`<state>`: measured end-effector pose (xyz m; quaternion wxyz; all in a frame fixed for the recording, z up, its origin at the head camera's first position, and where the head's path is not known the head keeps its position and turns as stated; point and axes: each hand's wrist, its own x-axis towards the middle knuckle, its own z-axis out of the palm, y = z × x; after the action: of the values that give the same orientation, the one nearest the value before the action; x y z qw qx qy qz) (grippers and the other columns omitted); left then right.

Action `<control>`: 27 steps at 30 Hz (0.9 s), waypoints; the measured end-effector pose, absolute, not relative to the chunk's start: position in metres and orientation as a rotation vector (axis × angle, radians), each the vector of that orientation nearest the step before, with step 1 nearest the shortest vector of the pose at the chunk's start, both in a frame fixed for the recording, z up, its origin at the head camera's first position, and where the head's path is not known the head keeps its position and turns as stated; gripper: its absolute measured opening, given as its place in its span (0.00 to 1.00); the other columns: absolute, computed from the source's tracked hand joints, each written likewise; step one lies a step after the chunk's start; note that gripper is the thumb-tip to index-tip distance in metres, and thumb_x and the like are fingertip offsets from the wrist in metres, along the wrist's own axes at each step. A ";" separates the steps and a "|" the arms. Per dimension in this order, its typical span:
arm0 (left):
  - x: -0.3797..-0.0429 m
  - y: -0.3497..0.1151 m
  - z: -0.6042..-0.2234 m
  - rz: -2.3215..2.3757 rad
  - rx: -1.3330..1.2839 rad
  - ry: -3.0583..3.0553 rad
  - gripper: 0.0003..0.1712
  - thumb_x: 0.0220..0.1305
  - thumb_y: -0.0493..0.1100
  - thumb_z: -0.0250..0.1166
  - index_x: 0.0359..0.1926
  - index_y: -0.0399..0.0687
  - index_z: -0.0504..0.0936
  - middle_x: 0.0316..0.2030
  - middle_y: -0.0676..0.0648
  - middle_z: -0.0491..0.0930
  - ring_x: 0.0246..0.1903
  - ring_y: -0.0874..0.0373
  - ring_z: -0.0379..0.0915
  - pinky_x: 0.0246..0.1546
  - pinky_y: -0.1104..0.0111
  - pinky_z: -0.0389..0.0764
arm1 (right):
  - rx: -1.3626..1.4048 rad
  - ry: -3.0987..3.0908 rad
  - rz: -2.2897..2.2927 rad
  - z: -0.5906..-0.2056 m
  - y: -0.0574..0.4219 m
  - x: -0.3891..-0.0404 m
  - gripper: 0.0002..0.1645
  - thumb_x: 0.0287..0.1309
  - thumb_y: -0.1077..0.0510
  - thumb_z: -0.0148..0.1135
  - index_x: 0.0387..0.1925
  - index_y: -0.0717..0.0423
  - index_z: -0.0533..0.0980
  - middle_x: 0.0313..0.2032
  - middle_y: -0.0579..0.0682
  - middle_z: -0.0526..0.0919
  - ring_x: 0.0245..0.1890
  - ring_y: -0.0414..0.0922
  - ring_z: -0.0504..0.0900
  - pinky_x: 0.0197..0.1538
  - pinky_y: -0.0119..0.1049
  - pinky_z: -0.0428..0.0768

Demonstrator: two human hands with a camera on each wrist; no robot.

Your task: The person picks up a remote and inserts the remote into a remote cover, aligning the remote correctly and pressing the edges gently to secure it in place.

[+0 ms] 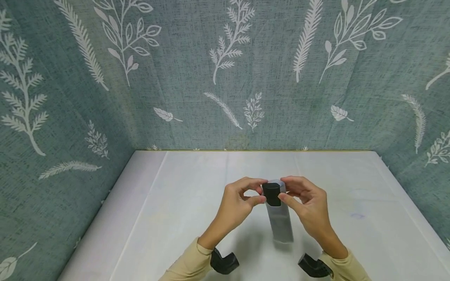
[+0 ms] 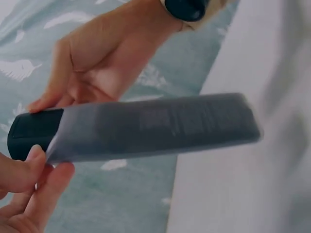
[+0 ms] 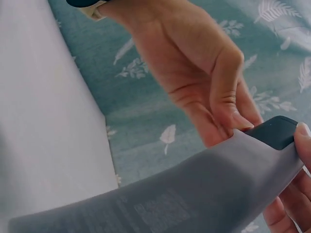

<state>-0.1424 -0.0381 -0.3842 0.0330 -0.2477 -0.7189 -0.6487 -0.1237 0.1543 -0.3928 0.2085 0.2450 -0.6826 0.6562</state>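
Observation:
A black slab-shaped device (image 1: 272, 194) sticks out of the top of a frosted plastic sleeve (image 1: 280, 224). The sleeve hangs down above the table, with faint print and a square code showing on it in the right wrist view. My left hand (image 1: 237, 201) pinches the left side at the sleeve's mouth between thumb and fingers. On the opposite side, my right hand (image 1: 309, 205) pinches too, its thumb on the edge of the black end and its fingers behind the sleeve. Most of the device's body lies inside the sleeve, seen as a dark shape.
Under the hands is a white table (image 1: 183, 218). Green cloth walls (image 1: 190, 78) with white leaf patterns enclose its back and sides. Black wrist mounts (image 1: 224, 262) sit by both beige sleeve cuffs.

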 end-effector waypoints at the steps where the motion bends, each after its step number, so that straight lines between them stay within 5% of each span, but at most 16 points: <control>1: -0.143 -0.038 -0.385 -2.049 -0.755 -2.207 0.20 0.50 0.25 0.69 0.46 0.42 0.84 0.33 0.45 0.78 0.36 0.57 0.77 0.36 0.66 0.84 | 0.682 -1.894 1.840 -0.392 0.154 -0.123 0.18 0.50 0.77 0.64 0.45 0.75 0.74 0.39 0.49 0.84 0.37 0.41 0.83 0.39 0.29 0.81; 14: -0.138 -0.042 -0.376 -2.291 -0.910 -2.237 0.13 0.54 0.27 0.68 0.43 0.32 0.83 0.39 0.40 0.82 0.40 0.54 0.79 0.39 0.63 0.83 | 0.675 -1.879 1.931 -0.390 0.152 -0.121 0.15 0.52 0.77 0.61 0.44 0.75 0.74 0.38 0.48 0.84 0.36 0.43 0.84 0.40 0.31 0.82; 27: -0.146 -0.042 -0.391 -2.402 -0.690 -2.162 0.10 0.44 0.24 0.72 0.32 0.30 0.84 0.32 0.41 0.83 0.35 0.51 0.81 0.33 0.58 0.84 | 0.677 -1.833 1.943 -0.398 0.149 -0.121 0.17 0.49 0.81 0.60 0.44 0.74 0.75 0.38 0.52 0.85 0.36 0.43 0.84 0.41 0.31 0.82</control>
<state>-0.1463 -0.0415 -0.3910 -0.0816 -0.2080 -0.6521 -0.7244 -0.1213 0.1493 -0.3975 0.1920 0.2411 -0.6528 0.6920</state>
